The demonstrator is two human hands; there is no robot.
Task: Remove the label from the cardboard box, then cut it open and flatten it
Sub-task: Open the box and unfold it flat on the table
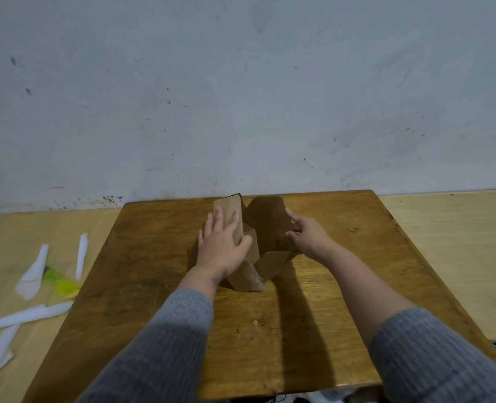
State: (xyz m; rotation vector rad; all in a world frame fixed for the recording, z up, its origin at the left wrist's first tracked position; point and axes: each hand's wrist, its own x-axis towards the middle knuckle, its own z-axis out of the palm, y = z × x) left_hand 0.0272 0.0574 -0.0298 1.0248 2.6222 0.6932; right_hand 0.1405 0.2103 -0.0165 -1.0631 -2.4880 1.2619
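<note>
A small brown cardboard box (265,225) stands opened up on the dark wooden board (153,271), its panels spread apart and its flaps loose. My left hand (222,242) lies flat against the box's left panel, fingers spread and thumb on the inner edge. My right hand (309,232) is at the right panel, fingers curled around its edge. A bit of clear tape (254,276) clings to the near flap. Several peeled white label strips (33,271) lie to the left on the lighter table.
A yellow-green object (59,282) lies among the white strips at the left. The light wooden table (450,242) reaches out on both sides of the board. A scuffed grey wall (241,97) rises right behind the board.
</note>
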